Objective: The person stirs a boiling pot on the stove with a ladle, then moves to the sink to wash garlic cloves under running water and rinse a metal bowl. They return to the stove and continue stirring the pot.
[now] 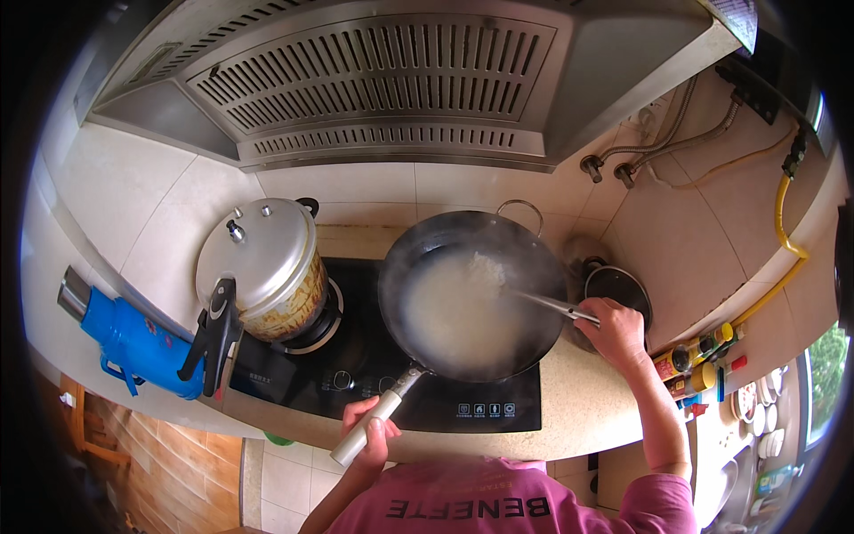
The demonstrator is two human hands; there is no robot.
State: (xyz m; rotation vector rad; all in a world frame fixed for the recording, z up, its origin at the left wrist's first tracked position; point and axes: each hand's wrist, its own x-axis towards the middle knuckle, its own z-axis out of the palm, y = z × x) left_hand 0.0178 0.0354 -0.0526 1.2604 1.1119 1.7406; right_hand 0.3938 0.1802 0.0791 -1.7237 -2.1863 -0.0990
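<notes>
A dark wok [467, 300] stands on the right part of a black glass gas hob [293, 374], holding cloudy whitish liquid [460, 314] with steam over it. A small mound of white grains [487, 270], apparently rice, shows near the far side of the liquid. My left hand [370, 434] is closed around the wok's pale handle [363, 430]. With my right hand [614, 330] I grip a metal utensil [554, 306] that slants over the wok's right rim; its far end is hidden in the steam and liquid.
An aluminium pressure cooker [267, 267] occupies the left burner. Left of it lies a blue thermos flask [140, 344]. A small dark pan [617, 294] sits right of the wok, with seasoning bottles [694, 360] beyond. A range hood [387, 80] overhangs the hob; a sink [734, 487] is at lower right.
</notes>
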